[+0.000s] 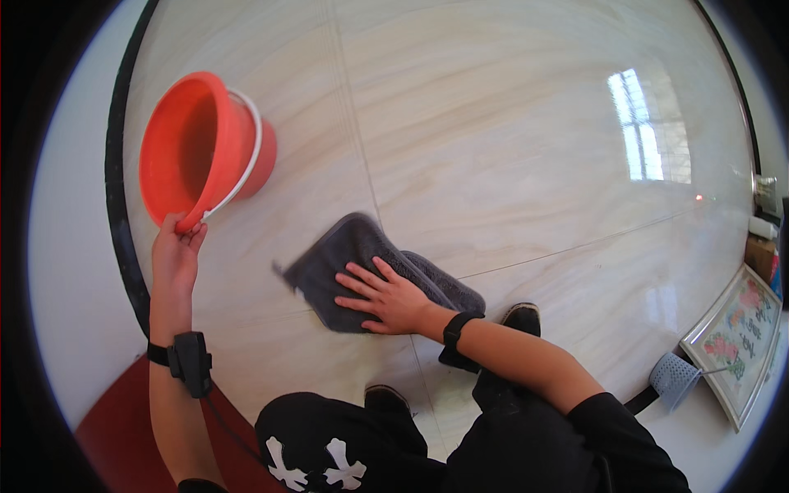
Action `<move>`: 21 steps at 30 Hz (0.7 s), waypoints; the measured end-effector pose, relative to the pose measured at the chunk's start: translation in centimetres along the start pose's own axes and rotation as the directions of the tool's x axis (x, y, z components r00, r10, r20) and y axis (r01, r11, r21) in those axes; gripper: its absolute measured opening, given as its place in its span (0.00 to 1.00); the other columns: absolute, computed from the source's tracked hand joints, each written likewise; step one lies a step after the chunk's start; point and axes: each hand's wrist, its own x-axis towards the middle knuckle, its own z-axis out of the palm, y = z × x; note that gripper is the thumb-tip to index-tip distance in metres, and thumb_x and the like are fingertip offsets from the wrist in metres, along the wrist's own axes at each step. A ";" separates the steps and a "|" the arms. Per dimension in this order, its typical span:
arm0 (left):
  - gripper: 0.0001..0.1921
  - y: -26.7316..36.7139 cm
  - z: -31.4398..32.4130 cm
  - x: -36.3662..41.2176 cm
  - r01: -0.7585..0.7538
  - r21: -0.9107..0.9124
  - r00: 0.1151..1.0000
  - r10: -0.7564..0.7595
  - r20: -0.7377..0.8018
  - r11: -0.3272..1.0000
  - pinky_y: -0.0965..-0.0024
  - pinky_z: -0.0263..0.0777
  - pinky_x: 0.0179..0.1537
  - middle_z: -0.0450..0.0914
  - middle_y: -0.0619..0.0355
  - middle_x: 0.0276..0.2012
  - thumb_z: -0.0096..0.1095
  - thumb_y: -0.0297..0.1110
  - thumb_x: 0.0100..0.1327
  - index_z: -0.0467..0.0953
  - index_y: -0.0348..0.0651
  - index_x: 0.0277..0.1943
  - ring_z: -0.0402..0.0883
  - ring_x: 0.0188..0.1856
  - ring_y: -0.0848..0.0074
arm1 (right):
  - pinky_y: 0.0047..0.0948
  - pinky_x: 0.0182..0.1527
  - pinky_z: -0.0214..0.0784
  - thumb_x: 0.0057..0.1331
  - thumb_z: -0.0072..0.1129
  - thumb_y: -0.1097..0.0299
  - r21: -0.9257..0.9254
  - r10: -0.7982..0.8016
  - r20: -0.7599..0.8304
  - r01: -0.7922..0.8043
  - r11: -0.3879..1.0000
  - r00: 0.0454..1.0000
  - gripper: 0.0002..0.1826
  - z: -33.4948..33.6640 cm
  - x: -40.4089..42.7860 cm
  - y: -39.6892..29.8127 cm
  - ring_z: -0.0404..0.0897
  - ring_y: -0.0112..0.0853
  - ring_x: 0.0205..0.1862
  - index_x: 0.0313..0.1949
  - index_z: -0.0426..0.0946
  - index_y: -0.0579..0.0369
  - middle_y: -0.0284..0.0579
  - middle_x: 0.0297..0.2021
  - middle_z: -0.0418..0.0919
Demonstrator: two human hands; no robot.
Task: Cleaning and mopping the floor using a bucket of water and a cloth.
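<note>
My left hand (179,237) grips the near rim of an orange-red plastic bucket (243,123) at the left. The bucket is tilted, its mouth facing left, and its white handle (253,148) hangs along the side. Flat on a dark grey cloth (354,246) lies my right hand (385,296), fingers spread and pressing from above. Part of the cloth is folded under the wrist, and its left corner is blurred. Pale, glossy marbled floor tiles (493,142) lie beneath both things.
A dark baseboard (117,185) runs along the left wall, near a dark red mat (123,407). At the right, a framed floral picture (733,345) leans near a grey perforated basket (674,376). My dark shoes (523,317) stand close to the cloth.
</note>
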 end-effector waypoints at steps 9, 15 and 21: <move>0.18 -2.2 -6.9 -0.6 0.033 0.007 0.999 -0.032 -0.037 0.999 0.65 0.73 0.52 0.78 0.53 0.49 0.58 0.27 0.61 0.70 0.37 0.54 0.79 0.49 0.68 | 0.62 0.71 0.38 0.62 0.58 0.46 -0.212 0.424 -0.177 -0.455 0.865 0.888 0.33 -9.5 -3.7 10.4 0.49 0.42 0.76 0.67 0.66 0.32 0.38 0.73 0.55; 0.20 -4.6 -11.0 -6.0 0.003 -0.025 0.994 -0.005 -0.107 1.000 0.66 0.75 0.50 0.78 0.54 0.52 0.58 0.27 0.60 0.70 0.37 0.56 0.79 0.52 0.68 | 0.58 0.71 0.41 0.69 0.51 0.48 -0.183 0.719 -0.579 -0.920 0.346 0.385 0.32 -13.7 -20.9 19.7 0.50 0.44 0.75 0.71 0.60 0.35 0.43 0.74 0.55; 0.20 -7.8 -16.6 -10.5 0.015 -0.100 0.989 -0.029 -0.146 0.995 0.62 0.79 0.50 0.77 0.54 0.53 0.57 0.25 0.60 0.69 0.37 0.56 0.81 0.52 0.67 | 0.64 0.68 0.45 0.73 0.35 0.37 0.101 0.762 -0.590 -0.961 -0.258 -0.267 0.34 -9.1 -37.9 17.4 0.50 0.45 0.75 0.74 0.52 0.32 0.44 0.75 0.51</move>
